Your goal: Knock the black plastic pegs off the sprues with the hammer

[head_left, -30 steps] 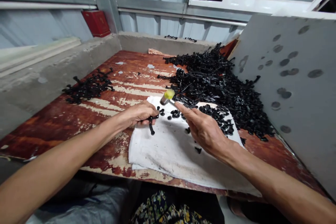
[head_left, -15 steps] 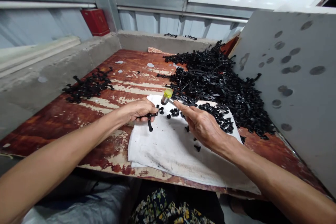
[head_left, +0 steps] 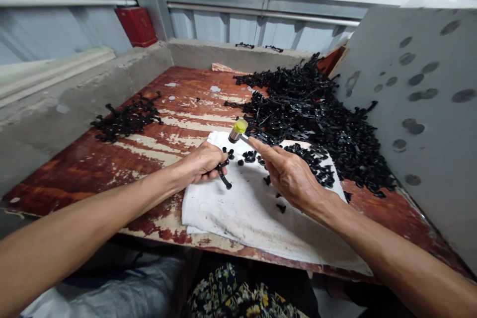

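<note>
My left hand [head_left: 201, 162] is closed on a black plastic piece [head_left: 224, 179] with branching arms, held just over the white cloth [head_left: 238, 208]. My right hand [head_left: 288, 176] grips a small hammer [head_left: 238, 130] with a yellow and silver head, its forefinger stretched along the handle. The hammer head hovers just above and to the right of the black piece. Small black bits [head_left: 249, 156] lie loose on the cloth between both hands.
A large heap of black plastic parts [head_left: 316, 119] fills the far right of the worn red wooden table [head_left: 149, 154]. A smaller pile [head_left: 126, 119] lies at the left. A grey spotted board [head_left: 421, 109] leans at the right. A concrete ledge and red box [head_left: 137, 26] stand behind.
My left hand has turned the black piece so its lower arm now points down and right. The hammer head has lifted slightly. The camera has tipped a little downward.
</note>
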Demonstrator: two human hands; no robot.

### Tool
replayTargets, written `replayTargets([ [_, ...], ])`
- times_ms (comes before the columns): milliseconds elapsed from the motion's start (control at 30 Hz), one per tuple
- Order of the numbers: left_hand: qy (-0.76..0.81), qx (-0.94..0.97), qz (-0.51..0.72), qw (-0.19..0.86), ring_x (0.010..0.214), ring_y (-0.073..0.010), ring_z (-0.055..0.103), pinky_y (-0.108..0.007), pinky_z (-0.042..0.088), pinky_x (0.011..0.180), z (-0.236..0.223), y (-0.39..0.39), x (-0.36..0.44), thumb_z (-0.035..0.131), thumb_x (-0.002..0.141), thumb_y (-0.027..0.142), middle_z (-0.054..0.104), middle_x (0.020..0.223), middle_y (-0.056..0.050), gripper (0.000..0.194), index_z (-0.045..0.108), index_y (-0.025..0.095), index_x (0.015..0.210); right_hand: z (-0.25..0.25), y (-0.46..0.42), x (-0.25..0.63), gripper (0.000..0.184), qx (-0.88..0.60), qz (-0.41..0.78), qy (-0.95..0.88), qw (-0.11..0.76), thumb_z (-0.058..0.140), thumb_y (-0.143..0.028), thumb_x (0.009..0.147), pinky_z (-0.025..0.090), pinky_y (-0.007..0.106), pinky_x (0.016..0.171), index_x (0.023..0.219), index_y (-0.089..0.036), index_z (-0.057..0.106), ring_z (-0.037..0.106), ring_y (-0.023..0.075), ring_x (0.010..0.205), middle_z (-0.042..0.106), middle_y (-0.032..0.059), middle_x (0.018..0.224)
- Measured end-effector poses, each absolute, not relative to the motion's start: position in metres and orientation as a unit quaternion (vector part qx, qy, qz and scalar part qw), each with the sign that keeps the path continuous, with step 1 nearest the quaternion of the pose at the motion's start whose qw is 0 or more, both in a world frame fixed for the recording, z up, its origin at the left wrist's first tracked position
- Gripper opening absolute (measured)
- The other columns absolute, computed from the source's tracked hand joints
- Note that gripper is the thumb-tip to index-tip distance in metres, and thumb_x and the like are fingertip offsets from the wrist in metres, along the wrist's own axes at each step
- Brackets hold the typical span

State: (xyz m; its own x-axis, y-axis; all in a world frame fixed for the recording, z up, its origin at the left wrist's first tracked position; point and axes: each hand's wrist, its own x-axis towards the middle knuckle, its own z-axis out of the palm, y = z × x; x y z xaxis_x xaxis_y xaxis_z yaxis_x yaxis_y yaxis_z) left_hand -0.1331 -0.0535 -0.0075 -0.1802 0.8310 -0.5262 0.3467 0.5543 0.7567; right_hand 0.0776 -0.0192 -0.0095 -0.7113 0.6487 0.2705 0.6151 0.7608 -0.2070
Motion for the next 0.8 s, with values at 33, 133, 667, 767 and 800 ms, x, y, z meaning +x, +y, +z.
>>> replayTargets([
  [33,0.729,0.402,0.246,0.497,0.025,-0.0058,0.029,-0.018,0.018,0.030,-0.008,-0.053,-0.133,0.052,0.083,0.025,0.041,0.032,0.002,0.029,0.058,0.014,0.057,-0.009,-0.019,0.077,0.061,-0.344,0.048,-0.925,0.156,0.032,-0.011,0.090,0.036,0.024,0.053,0.148,-0.020,0.044,0.044,0.0124,0.055,0.060,0.0048,0.077],
  [133,0.728,0.395,0.260,0.497,0.026,-0.0061,0.031,-0.018,0.020,0.030,-0.010,-0.054,-0.132,0.054,0.081,0.025,0.043,0.034,0.002,0.026,0.058,0.014,0.058,-0.005,-0.020,0.075,0.060,-0.351,0.035,-0.930,0.104,0.034,-0.010,0.090,0.032,0.024,0.051,0.147,-0.022,0.046,0.041,0.0124,0.053,0.060,0.0045,0.075],
  [667,0.701,0.380,0.307,0.520,0.032,-0.0065,0.037,-0.020,0.021,0.030,-0.023,-0.054,-0.136,0.059,0.078,0.027,0.056,0.050,-0.002,0.018,0.055,0.016,0.063,-0.002,-0.028,0.072,0.060,-0.371,0.046,-0.913,0.162,0.032,-0.011,0.092,0.037,0.024,0.053,0.150,-0.020,0.041,0.045,0.0128,0.057,0.059,0.0058,0.082],
  [767,0.714,0.374,0.299,0.510,0.032,-0.0061,0.036,-0.020,0.021,0.030,-0.022,-0.054,-0.135,0.058,0.079,0.025,0.057,0.051,-0.002,0.019,0.054,0.016,0.062,-0.002,-0.031,0.072,0.065,-0.365,0.038,-0.926,0.087,0.036,-0.006,0.087,0.031,0.023,0.047,0.149,-0.024,0.043,0.039,0.0112,0.049,0.057,0.0027,0.075],
  [800,0.713,0.375,0.297,0.511,0.032,-0.0061,0.036,-0.020,0.021,0.030,-0.021,-0.054,-0.134,0.059,0.079,0.025,0.057,0.051,-0.003,0.020,0.054,0.016,0.062,-0.002,-0.031,0.072,0.065,-0.360,0.038,-0.928,0.088,0.036,-0.006,0.087,0.031,0.023,0.048,0.149,-0.025,0.043,0.040,0.0113,0.050,0.058,0.0025,0.074],
])
